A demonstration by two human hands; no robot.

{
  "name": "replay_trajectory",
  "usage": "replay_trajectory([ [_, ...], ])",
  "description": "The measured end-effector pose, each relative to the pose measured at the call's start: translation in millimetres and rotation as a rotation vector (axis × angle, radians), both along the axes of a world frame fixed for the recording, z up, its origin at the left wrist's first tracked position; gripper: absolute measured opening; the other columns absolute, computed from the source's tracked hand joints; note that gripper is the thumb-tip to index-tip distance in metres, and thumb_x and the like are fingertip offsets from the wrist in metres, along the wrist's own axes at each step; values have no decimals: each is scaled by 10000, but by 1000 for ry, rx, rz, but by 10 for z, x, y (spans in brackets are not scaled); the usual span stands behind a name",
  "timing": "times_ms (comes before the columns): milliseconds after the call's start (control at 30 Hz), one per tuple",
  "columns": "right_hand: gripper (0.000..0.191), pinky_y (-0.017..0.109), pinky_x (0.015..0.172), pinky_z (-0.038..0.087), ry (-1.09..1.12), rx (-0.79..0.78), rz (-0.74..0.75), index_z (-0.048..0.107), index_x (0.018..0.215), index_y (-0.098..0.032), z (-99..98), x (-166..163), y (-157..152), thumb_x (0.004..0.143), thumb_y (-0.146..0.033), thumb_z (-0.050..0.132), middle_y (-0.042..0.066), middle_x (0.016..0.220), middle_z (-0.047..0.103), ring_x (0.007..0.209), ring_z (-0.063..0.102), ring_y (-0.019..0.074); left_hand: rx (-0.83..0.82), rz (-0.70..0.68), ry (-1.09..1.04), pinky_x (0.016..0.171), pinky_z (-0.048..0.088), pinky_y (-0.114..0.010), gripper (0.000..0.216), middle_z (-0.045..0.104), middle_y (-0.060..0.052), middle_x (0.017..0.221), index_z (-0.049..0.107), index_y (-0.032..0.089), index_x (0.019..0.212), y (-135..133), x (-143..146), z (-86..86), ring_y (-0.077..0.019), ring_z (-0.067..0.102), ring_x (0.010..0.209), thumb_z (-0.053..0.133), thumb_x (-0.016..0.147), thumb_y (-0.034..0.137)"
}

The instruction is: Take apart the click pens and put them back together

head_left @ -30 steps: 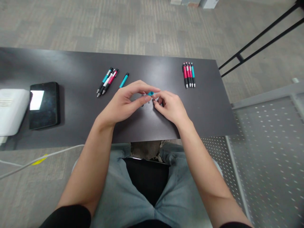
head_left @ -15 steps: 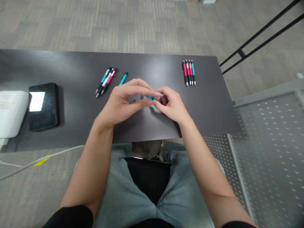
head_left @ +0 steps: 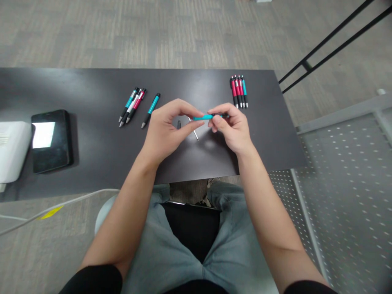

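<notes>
Left hand (head_left: pixel 167 130): fingertips pinch teal pen barrel (head_left: pixel 204 117) | Right hand (head_left: pixel 234 130): closed on barrel's other end | Frame centre, above bench (head_left: pixel 92 155) | Thin refill (head_left: pixel 194 130) lies beneath.

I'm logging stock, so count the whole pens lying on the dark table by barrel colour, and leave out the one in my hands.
Teal plastic click pens: 3
Red plastic click pens: 3
White plastic click pen: 1
Total: 7
</notes>
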State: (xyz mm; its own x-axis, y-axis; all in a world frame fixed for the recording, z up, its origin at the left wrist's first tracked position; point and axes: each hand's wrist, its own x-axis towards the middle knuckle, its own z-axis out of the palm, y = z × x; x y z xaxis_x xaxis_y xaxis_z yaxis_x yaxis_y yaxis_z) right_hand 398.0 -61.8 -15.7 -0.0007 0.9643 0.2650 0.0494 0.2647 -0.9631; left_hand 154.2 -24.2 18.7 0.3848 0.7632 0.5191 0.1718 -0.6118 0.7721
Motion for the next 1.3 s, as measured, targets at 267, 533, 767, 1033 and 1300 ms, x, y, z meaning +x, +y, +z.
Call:
replay_trajectory([
  [267, 626, 339, 684, 522, -168, -30, -142, 753, 1087, -305, -11, 196, -8, 984, -859, 1026, -40, 836, 626, 743, 576, 191, 83, 38, 421, 1135, 625, -538, 127, 957, -59, 1249, 928, 334, 1233, -17, -8, 18, -353, 872, 1206, 907, 1133, 410],
  [533, 158, 397, 870, 540, -532, 111, -25, 789, 1198, -267, 130, 82, -156, 1191, -420, 825, 11, 951, 721, 854, 628, 229, 73, 193, 362, 1092, 668, -515, 137, 909, -60, 1143, 888, 323, 1179, 226, -310, -22, -331, 834, 1102, 777, 1185, 404],
  [767, 246, 436, 977, 598, -605, 151, -34, 840, 1191, -256, 167, 23, -186, 1263, -481, 770, 60, 1046, 735, 959, 671, 267, 50, 167, 376, 1093, 668, -532, 148, 910, -57, 1144, 900, 333, 1148, 203, -285, -21, -341, 842, 1123, 767, 1165, 395],
  [1033, 448, 494, 887, 622, -380, 230, -239, 884, 1130, -318, 267, -1, -192, 1200, -758, 840, 95, 1092, 736, 950, 656, 303, 107, 146, 206, 1012, 651, -542, 179, 904, -46, 1064, 903, 365, 1092, 298, -324, -172, -343, 820, 1056, 792, 1160, 488],
  [1300, 280, 505, 785, 561, -372, 157, -218, 901, 1154, -360, 329, -29, -298, 1142, -634, 956, 90, 1086, 790, 834, 568, 299, 83, 448, -5, 861, 572, -545, 292, 939, 45, 1060, 952, 373, 1147, 559, -859, -237, -248, 711, 892, 893, 1119, 657],
])
